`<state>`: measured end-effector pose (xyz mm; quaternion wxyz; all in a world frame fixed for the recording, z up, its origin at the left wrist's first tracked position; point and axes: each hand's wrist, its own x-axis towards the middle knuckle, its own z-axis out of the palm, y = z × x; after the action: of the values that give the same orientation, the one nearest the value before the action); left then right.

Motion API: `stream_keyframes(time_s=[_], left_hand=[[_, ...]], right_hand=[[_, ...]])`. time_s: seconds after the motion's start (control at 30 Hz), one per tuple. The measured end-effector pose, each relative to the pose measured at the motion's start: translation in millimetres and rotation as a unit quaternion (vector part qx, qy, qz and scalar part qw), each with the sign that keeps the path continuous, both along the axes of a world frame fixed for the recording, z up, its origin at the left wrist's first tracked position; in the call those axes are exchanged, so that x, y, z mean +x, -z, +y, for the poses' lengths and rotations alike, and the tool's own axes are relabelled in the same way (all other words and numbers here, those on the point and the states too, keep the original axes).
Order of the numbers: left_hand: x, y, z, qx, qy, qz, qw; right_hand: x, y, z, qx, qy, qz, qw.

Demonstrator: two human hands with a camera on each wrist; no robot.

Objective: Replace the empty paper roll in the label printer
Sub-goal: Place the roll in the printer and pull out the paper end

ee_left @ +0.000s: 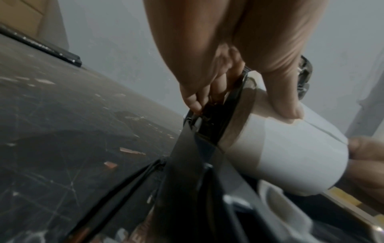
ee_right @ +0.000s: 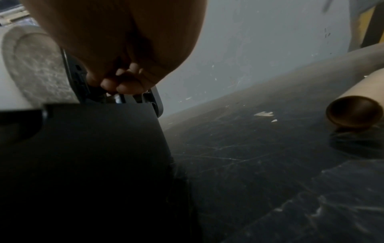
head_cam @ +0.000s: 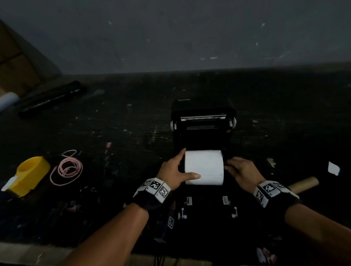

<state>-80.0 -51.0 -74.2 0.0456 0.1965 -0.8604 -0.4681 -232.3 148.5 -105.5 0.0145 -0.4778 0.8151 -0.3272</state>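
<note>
Dim room, scuffed dark table (head_cam: 111, 124). White paper roll (head_cam: 204, 167) lies in open label printer (head_cam: 202, 118), long axis left-right between hands. Left hand (head_cam: 176, 170) grips roll's left end, thumb on top. Right hand (head_cam: 243, 170), fingers curled, pinches holder part at right end. Both equally near.

Yellow tape dispenser (head_cam: 31, 175), pink cord (head_cam: 68, 169)

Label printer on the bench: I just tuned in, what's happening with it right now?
A person is loading a fresh white paper roll into the open label printer. The left hand grips the roll's left end, thumb across its front. The right hand has its fingers curled at the black holder part by the roll's right end. Whether the roll is fully seated cannot be told. A bare brown cardboard core, likely the old roll, lies on the dark table to the right.
</note>
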Motion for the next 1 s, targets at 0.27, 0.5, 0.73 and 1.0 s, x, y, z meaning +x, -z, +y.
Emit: stream_keyframes(time_s=[0.27, 0.5, 0.73, 1.0], left_hand=[[2, 1, 6, -0.03, -0.005, -0.007, 1.0], [-1, 9, 14, -0.028, -0.008, -0.004, 1.0], [-2, 10, 9, -0.043, 0.0, -0.016, 0.999], [-2, 11, 8, -0.027, -0.008, -0.021, 0.999]], right_hand=[[-2, 1, 4, 0.027, -0.022, 0.012, 0.999], [0, 3, 13, 0.044, -0.001, 0.006, 0.999], [-1, 2, 11, 0.047, 0.002, -0.001, 0.999], [1, -6, 10, 0.067, -0.019, 0.017, 0.997]])
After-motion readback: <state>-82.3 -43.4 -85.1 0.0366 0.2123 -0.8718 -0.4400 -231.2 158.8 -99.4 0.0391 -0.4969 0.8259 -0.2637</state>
